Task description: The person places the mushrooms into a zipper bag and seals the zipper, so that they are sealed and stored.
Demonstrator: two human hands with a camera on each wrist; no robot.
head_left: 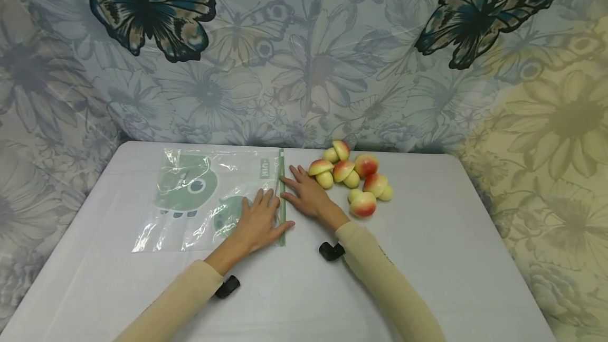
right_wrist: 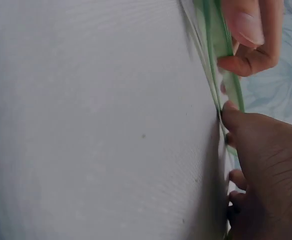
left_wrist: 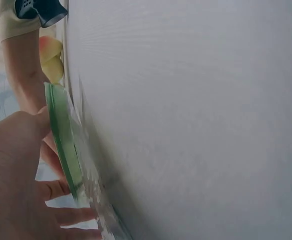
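Note:
A clear plastic zip bag (head_left: pixel 190 236) with green animal prints lies flat on the table, its green zip strip (head_left: pixel 282 236) toward the right. My left hand (head_left: pixel 258 223) rests spread on the bag beside the strip, its thumb reaching over the strip. From the other side, my right hand (head_left: pixel 311 194) touches the strip with thumb and fingertips, fingers spread. In the right wrist view, both hands' fingertips meet the green strip (right_wrist: pixel 218 35); whether they pinch it is partly hidden. Several red-and-yellow toy mushrooms (head_left: pixel 343 170) lie just beyond the right hand.
A white cloth covers the table (head_left: pixel 427 236). Behind it hangs a flowered fabric backdrop (head_left: pixel 304 67) with butterflies. Small black cameras (head_left: pixel 331 251) are strapped at both wrists.

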